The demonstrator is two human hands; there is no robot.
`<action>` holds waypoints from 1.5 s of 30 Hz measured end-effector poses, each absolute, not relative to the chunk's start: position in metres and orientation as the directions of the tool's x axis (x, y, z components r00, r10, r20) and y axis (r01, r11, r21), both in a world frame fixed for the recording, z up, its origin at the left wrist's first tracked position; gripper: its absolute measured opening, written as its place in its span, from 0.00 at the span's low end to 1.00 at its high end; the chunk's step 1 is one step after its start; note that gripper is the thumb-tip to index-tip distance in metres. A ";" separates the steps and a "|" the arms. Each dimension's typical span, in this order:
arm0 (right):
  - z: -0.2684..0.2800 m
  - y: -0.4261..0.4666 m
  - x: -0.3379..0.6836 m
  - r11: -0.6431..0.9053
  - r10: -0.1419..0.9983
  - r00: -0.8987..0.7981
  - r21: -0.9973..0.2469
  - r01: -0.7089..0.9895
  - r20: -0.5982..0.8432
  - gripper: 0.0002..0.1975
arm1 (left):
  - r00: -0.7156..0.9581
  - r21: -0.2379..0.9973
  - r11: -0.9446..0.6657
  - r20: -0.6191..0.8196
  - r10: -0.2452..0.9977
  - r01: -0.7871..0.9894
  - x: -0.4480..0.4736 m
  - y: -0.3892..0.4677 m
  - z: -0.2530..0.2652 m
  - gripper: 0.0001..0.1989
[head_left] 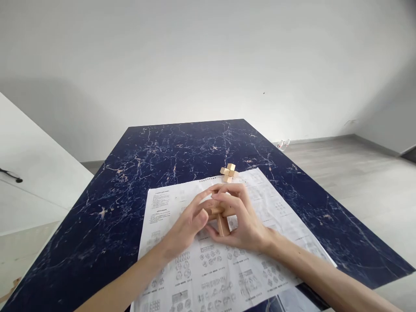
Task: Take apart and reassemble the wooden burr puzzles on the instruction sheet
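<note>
Between my two hands is a wooden burr puzzle [223,224] of light brown crossed bars, held just above a printed sheet. My left hand [191,216] closes on its left side, thumb and fingers against the bars. From the right, my right hand [243,216] grips it, with the thumb at the lower bar and fingers curled over the top. The fingers hide much of the puzzle. Past my fingertips, a smaller pale wooden burr puzzle [229,172] rests at the far edge of the instruction sheet [195,277], which shows rows of small diagrams and text.
The sheet lies on a dark blue marble-patterned table [182,151]. A dark, glossy flat object [276,303] shows at the near edge under the paper. A white cabinet door [29,173] with a black handle stands at left. Beyond the table's right edge is a small clear-and-red item [282,144].
</note>
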State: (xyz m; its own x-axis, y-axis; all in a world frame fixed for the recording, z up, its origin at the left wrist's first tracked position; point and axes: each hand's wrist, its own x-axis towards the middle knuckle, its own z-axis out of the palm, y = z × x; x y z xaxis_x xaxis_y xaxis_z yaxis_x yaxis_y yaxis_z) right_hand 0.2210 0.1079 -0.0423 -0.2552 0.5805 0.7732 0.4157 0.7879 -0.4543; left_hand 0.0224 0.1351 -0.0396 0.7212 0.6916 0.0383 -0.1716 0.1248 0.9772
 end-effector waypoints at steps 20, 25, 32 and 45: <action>-0.043 0.115 0.232 0.717 0.691 -0.343 -0.663 0.215 0.636 0.52 | 0.769 0.916 0.347 -0.070 0.635 -0.204 0.022 0.145 -0.031 0.30; -0.045 0.115 0.237 0.581 0.777 -0.399 -0.799 0.155 0.488 0.51 | 0.787 0.900 0.352 -0.016 0.617 -0.257 0.022 0.145 -0.030 0.30; -0.038 0.117 0.240 0.492 0.829 -0.390 -0.854 0.170 0.400 0.46 | 0.798 0.875 0.377 0.017 0.602 -0.303 0.022 0.144 -0.027 0.30; -0.041 0.119 0.243 0.427 0.852 -0.376 -0.899 0.097 0.364 0.45 | 0.798 0.822 0.442 0.024 0.602 -0.359 0.021 0.144 -0.032 0.32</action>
State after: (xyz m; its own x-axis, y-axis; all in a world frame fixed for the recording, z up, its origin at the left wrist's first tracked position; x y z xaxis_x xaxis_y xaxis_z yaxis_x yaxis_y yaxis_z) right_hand 0.2427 0.1194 -0.0411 -0.3760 0.8520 0.3644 0.0969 0.4272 -0.8989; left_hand 0.0212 0.1443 -0.0322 0.7979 0.6024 0.0240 -0.3585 0.4422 0.8222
